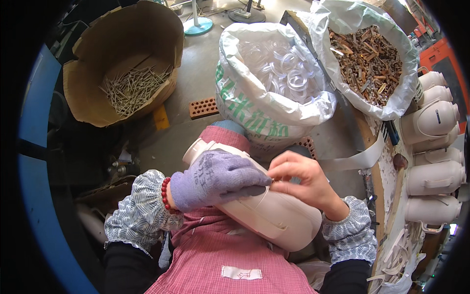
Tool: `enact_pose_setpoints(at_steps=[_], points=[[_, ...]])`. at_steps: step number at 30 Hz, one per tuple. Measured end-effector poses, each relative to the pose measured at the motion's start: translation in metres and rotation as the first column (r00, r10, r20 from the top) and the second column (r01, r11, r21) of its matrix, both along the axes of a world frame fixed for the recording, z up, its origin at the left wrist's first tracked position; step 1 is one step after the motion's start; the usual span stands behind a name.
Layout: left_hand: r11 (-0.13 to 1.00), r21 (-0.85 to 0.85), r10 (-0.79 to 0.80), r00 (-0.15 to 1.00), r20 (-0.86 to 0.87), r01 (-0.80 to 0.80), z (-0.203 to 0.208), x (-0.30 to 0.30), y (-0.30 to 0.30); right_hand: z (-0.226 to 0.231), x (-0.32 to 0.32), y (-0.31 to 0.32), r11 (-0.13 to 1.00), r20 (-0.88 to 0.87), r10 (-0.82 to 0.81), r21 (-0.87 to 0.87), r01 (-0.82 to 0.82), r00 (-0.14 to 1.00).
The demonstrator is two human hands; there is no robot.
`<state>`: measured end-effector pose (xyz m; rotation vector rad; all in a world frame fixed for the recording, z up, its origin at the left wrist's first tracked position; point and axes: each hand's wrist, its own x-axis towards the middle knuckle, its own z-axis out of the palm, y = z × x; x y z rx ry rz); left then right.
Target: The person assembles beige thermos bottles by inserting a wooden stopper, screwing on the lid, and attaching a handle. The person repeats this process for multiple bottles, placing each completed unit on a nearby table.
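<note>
A cream plastic thermos jug point(296, 215) lies slantwise across my lap, its wider end toward the lower right. My left hand point(215, 179), in a purple work glove, rests over the jug's upper part with its fingers closed on it. Bare, my right hand point(303, 179) meets the left fingertips at the jug's side. Its thumb and forefinger are pinched together there; a tiny coppery glint shows between them, too small to name. A slot-like recess shows on the jug's wall nearer its wide end.
Ahead stands a white sack point(274, 112) of clear plastic rings. To its right, another sack point(362, 110) holds small brownish strips. A cardboard drum point(81, 93) with thin rods stands far left. Several similar jugs point(431, 179) line the bench at right; a perforated brick point(203, 108) lies on the floor.
</note>
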<state>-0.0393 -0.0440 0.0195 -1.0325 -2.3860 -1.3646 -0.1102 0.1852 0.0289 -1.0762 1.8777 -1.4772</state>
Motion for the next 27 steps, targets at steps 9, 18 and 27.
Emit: enact_pose_setpoints(at_steps=[9,18,27], points=[[1.0,0.016,0.02,0.99,0.142,-0.023,-0.007,0.051,-0.01,0.005,0.03,0.001,0.955,0.059,0.166,0.24,-0.175,0.984],[0.992,0.083,0.075,0.982,0.173,-0.09,-0.027,0.071,-0.016,0.0,0.046,-0.007,0.95,0.082,0.225,0.204,-0.237,0.971],[0.963,-0.268,0.034,0.999,-0.003,-0.034,-0.005,0.03,0.008,-0.001,0.073,0.019,0.965,-0.708,-0.04,0.154,0.21,0.705]])
